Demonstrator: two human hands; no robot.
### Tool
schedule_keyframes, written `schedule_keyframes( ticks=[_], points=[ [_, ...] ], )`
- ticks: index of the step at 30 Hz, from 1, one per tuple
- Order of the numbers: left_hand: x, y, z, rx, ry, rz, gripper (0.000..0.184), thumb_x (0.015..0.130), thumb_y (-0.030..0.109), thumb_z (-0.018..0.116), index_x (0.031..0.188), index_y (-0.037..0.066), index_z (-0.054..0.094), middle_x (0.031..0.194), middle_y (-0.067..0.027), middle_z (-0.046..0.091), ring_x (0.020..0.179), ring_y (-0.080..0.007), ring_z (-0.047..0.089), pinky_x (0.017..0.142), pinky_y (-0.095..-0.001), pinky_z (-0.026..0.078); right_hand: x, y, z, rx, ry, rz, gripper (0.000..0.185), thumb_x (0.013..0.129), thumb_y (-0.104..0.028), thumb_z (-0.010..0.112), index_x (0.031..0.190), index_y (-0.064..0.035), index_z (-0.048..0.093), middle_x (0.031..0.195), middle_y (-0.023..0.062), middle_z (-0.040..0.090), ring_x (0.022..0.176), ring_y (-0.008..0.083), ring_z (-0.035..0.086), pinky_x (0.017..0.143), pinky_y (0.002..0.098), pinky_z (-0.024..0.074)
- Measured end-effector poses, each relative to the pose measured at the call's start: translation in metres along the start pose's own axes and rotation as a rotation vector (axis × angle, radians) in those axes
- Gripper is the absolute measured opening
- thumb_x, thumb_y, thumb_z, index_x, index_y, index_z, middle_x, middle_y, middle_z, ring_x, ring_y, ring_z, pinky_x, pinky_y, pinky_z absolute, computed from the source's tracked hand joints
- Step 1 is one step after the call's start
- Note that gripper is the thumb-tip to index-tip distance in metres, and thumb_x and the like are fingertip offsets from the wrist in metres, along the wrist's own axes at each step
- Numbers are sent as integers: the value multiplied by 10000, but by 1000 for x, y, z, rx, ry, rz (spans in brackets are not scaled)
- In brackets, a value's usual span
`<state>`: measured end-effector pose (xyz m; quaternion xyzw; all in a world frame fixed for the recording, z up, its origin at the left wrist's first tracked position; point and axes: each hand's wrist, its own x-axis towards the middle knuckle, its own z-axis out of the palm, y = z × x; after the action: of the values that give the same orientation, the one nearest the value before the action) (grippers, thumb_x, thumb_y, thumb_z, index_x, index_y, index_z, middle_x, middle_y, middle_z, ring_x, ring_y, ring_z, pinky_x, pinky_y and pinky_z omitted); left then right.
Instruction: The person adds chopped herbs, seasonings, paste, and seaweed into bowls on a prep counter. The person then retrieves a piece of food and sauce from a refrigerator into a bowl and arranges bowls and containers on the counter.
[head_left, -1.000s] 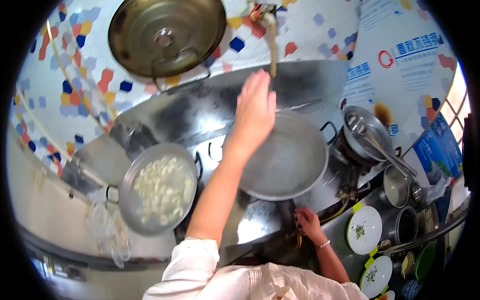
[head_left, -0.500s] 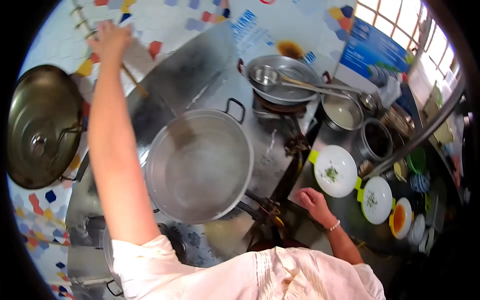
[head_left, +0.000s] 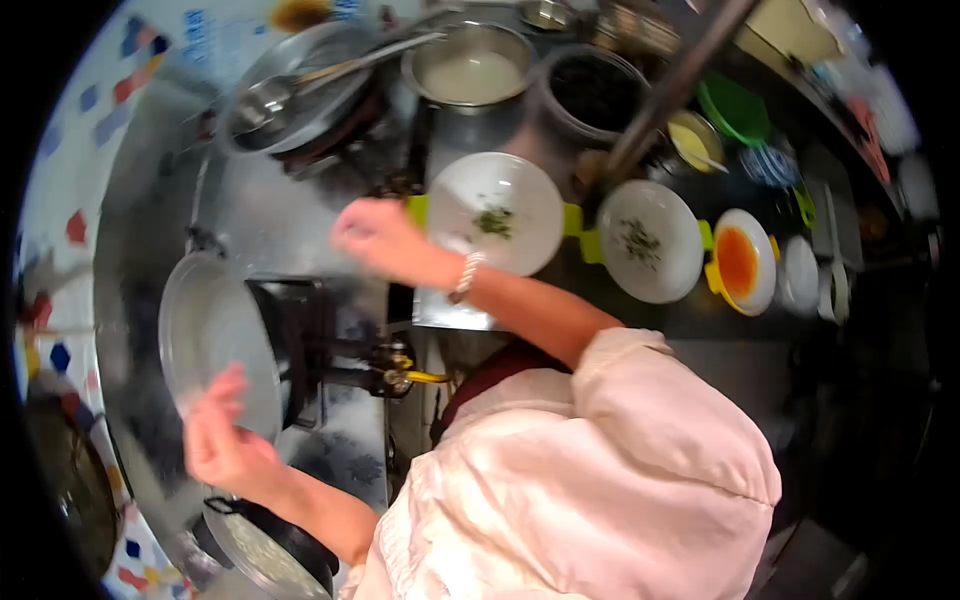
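Note:
My left hand [head_left: 228,432] is over the near rim of the wide metal pan [head_left: 212,320], blurred, with its fingers bent and apart and nothing seen in them. The pan sits on a gas burner at the left; whether the hand touches it I cannot tell. My right hand [head_left: 385,238], with a beaded bracelet [head_left: 467,277] at the wrist, is curled and smeared by motion. It is just left of a white bowl [head_left: 520,185] that has yellow-green handles and chopped green herbs inside. A second such bowl [head_left: 652,205] with herbs stands to its right.
A ladle [head_left: 268,103] lies across a metal pan [head_left: 325,115] at the back. Beside it stand a pot of pale liquid [head_left: 472,78] and a dark-filled pot [head_left: 598,92]. A dish of orange sauce [head_left: 738,262] is at the right; a pot [head_left: 262,560] stands near left.
The view has swung to the right. My left hand has come back from the tiled wall, away from the stick there, to the large pan. My right hand has moved forward, beside the nearest bowl.

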<state>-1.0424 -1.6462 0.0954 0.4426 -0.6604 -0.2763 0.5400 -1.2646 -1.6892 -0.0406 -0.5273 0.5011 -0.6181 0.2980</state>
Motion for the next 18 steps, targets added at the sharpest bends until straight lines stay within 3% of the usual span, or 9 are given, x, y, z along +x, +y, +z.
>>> schedule_keyframes(
  ticks=[2, 3, 5, 7, 9, 11, 13, 15, 18],
  points=[
    [-34, -16, 37, -25, -107, -234, 222, 802, 14, 463, 589, -37, 499, 714, -148, 614, 776, -237, 609, 683, -256, 411, -19, -4, 12, 100, -56, 118, 102, 760, -115, 540, 823, -47, 583, 690, 96, 582, 680, 164, 582, 602, 299, 455],
    [-47, -28, 43, 5, -196, -348, 178, 826, 54, 471, 703, -51, 546, 809, -141, 619, 846, -239, 593, 734, -279, 420, -27, -12, 5, 265, -226, 284, 167, 762, -92, 524, 918, -41, 554, 800, 116, 586, 754, 181, 581, 642, 294, 460],
    [-71, -30, 78, -232, -133, -485, 208, 849, 101, 472, 978, -51, 532, 1022, -153, 568, 955, -240, 550, 797, -310, 419, -45, -9, 0, 142, -224, -47, 396, 762, -89, 500, 1148, -30, 430, 1185, 170, 423, 1115, 298, 410, 922, 369, 346],
    [-78, -43, 97, -468, -247, -628, 491, 891, 292, 399, 1279, 9, 299, 1307, -136, 338, 1163, -257, 388, 881, -381, 383, -61, -20, -1, 212, -146, 21, 507, 777, -146, 505, 1249, -49, 349, 1306, 202, 285, 1209, 336, 281, 1002, 373, 243],
    [-82, -47, 119, -856, -251, -944, 536, 892, 366, 345, 1314, 48, 256, 1344, -99, 293, 1214, -276, 315, 935, -419, 328, -77, -28, -4, 68, -84, -93, 521, 781, -167, 500, 1262, -49, 336, 1327, 184, 273, 1235, 326, 252, 1002, 390, 239],
    [-98, -47, 140, -997, -455, -877, 656, 829, 510, 297, 1352, 131, 182, 1387, -95, 221, 1249, -306, 251, 974, -498, 231, -103, -34, -2, -132, -107, -135, 520, 786, -199, 486, 1265, -52, 345, 1340, 164, 269, 1254, 322, 226, 1012, 420, 213],
    [-108, -44, 155, -1085, -600, -874, 699, 803, 558, 290, 1353, 142, 174, 1399, -104, 187, 1266, -316, 208, 987, -511, 189, -126, -44, -14, -534, 258, -172, 513, 786, -221, 479, 1260, -59, 366, 1338, 145, 289, 1256, 326, 224, 1025, 439, 173],
    [-114, -34, 168, -1235, -757, -867, 649, 837, 523, 251, 1344, 120, 204, 1396, -107, 204, 1265, -316, 211, 1003, -488, 187, -135, -42, -46, -241, -50, -263, 524, 778, -264, 520, 1249, -80, 384, 1331, 138, 309, 1259, 302, 229, 1042, 431, 123],
    [-127, 24, 185, -1188, -388, -1158, 601, 882, 469, 234, 1327, 65, 231, 1383, -133, 220, 1269, -302, 202, 1032, -434, 175, -165, -38, -83, -324, -40, -314, 518, 804, -262, 485, 1264, -58, 362, 1344, 138, 288, 1279, 286, 195, 1042, 427, 121]
  ],
)
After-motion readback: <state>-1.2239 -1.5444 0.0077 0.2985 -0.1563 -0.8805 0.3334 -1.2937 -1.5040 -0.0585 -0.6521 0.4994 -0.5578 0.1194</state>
